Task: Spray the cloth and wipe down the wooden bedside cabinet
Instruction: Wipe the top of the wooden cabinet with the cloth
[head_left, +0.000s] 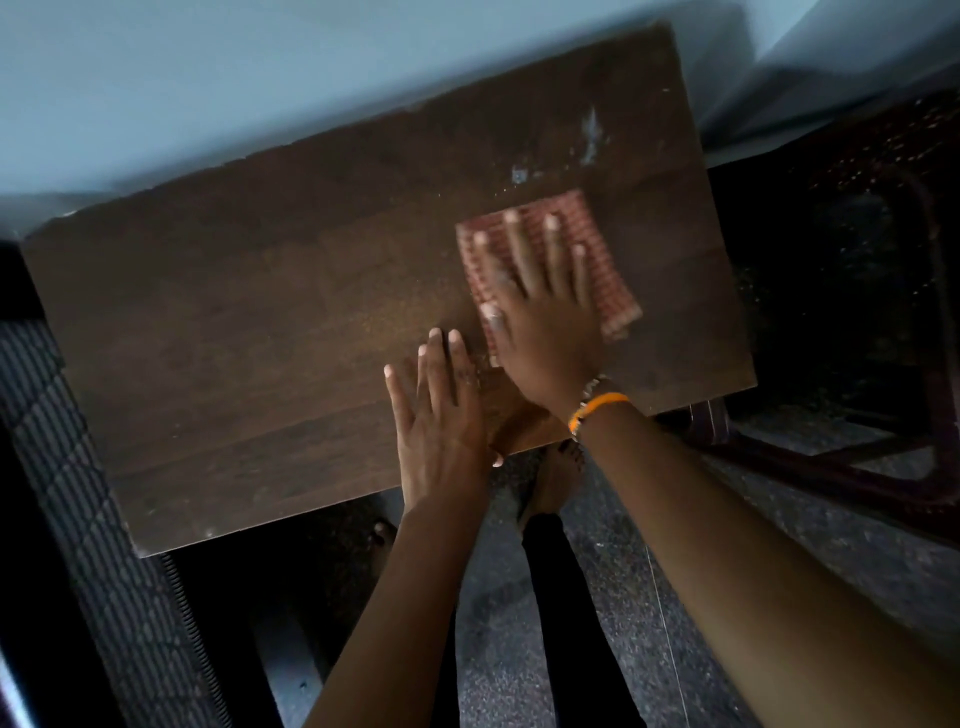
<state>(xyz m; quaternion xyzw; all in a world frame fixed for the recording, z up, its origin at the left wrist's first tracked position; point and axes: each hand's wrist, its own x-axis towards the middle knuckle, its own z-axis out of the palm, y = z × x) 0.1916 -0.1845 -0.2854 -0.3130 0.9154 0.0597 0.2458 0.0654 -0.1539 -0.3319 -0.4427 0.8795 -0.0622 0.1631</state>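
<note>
The dark wooden top of the bedside cabinet (249, 322) fills the middle of the view. A folded red checked cloth (605, 270) lies flat on its right half. My right hand (540, 312) presses down on the cloth with fingers spread; an orange band circles the wrist. My left hand (441, 415) rests flat on the bare wood just left of it, near the front edge, fingers apart and holding nothing. Pale smudges (589, 135) mark the wood beyond the cloth. No spray bottle is in view.
A pale wall (260, 78) runs behind the cabinet. A dark checked mattress edge (78, 493) lies to the left. A dark plastic chair (857, 312) stands close on the right. My bare feet (550, 478) are on the speckled floor (779, 545) below the front edge.
</note>
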